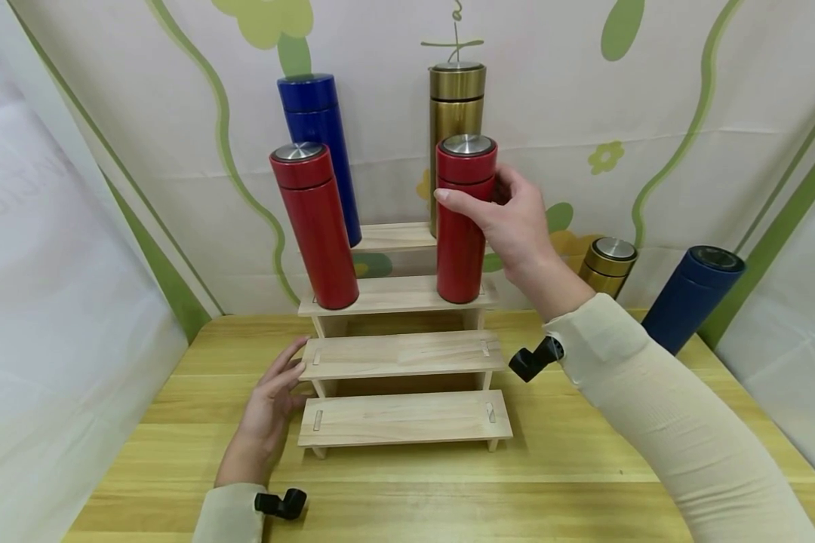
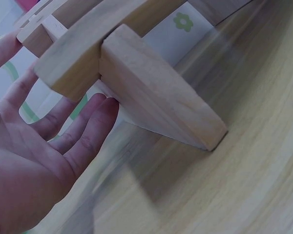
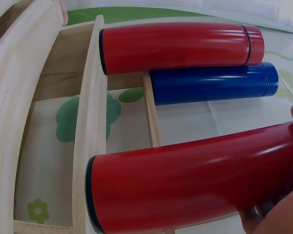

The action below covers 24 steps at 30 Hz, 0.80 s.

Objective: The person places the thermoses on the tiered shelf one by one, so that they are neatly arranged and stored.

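Note:
My right hand [image 1: 519,226] grips a red thermos [image 1: 460,253] near its upper part, the thumb across its front. The thermos stands upright at the right end of the second-highest step, its base on or very near the wood. Another red thermos [image 1: 319,241] stands at that step's left end. Behind them, on the top step, are a blue thermos [image 1: 318,113] and a gold thermos [image 1: 457,109]. At the left side of the wooden stepped rack [image 1: 407,354], my left hand [image 1: 265,411] touches the step ends with loosely extended fingers [image 2: 95,122].
On the table's right side stand a second gold thermos [image 1: 607,268], partly behind my forearm, and a darker blue thermos [image 1: 693,298]. A patterned cloth [image 1: 380,173] hangs behind the rack. The wooden tabletop [image 1: 407,505] extends in front of it.

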Each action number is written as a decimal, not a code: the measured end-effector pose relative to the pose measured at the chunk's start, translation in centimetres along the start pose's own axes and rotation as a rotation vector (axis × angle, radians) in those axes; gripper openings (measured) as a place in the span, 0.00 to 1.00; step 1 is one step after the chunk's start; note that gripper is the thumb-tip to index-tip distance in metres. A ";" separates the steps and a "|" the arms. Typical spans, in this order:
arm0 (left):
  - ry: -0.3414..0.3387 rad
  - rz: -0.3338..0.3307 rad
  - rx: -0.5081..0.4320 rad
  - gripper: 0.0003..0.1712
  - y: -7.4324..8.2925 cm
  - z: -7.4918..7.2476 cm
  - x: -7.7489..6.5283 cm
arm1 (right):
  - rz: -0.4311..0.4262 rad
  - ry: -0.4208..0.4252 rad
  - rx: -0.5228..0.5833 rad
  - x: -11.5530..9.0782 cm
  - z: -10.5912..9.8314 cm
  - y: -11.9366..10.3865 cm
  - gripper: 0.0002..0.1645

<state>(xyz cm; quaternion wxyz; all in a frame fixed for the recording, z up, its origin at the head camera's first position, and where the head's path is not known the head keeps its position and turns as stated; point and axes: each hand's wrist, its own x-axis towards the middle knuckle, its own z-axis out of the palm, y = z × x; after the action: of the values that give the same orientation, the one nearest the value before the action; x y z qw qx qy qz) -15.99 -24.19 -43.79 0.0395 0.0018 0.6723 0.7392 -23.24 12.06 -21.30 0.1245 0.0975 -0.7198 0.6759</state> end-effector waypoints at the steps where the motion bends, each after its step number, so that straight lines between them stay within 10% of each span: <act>1: 0.001 0.001 0.000 0.33 0.0 0.0 0.0 | 0.000 0.002 -0.003 0.0 0.0 0.0 0.37; 24: -0.004 0.001 0.013 0.32 -0.1 -0.1 0.1 | -0.033 0.046 -0.025 0.0 -0.1 0.5 0.40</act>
<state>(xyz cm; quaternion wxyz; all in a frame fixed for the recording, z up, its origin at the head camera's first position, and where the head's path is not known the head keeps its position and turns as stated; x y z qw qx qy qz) -16.09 -24.27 -43.92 0.0404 0.0040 0.6771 0.7348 -23.42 12.23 -21.73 0.1533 0.0921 -0.7233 0.6670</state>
